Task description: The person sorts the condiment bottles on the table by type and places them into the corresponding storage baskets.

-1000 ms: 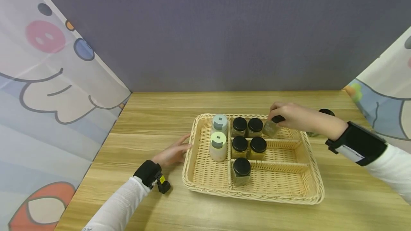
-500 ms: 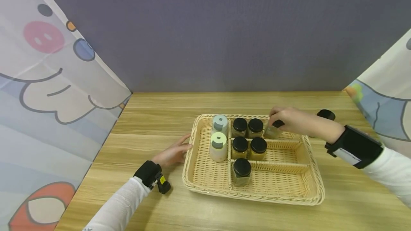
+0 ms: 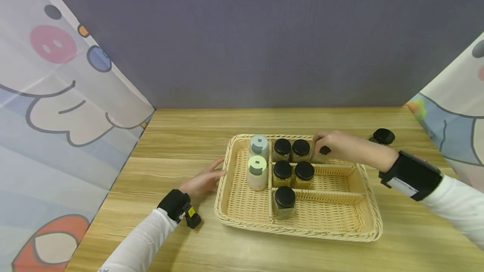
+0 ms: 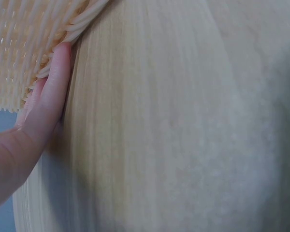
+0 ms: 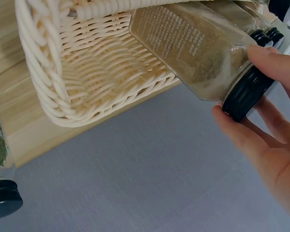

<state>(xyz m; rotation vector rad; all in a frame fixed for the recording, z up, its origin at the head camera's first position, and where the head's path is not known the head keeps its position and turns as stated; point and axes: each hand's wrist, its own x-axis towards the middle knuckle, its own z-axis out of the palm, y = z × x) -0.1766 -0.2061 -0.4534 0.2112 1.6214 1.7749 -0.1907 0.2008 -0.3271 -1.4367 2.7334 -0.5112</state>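
Note:
My right hand [image 3: 332, 144] pinches the black lid of a clear spice jar [image 5: 193, 46] between thumb and fingers. Brownish powder and printed text show through its glass. The jar is in the back compartment of the wicker basket [image 3: 298, 234], right beside two black-lidded jars [image 3: 301, 148]; in the head view the fingers partly cover it. On the basket's left side, my left hand [image 3: 204, 179] touches the outer wall with fairly straight fingers. The left wrist view shows those fingertips [image 4: 62, 53] against the woven rim.
Two shakers [image 3: 257, 173], one green-topped and one pale blue, stand in the left compartment. More jars stand in the middle [image 3: 304, 172] and front [image 3: 284, 200] compartments. Another black-lidded jar [image 3: 382, 136] with green flakes stands outside, at the back right of the table [image 3: 181, 129].
My right hand has shifted slightly left and down with the spice jar, which now sits lower beside its neighbours. The left hand and the basket have stayed in place.

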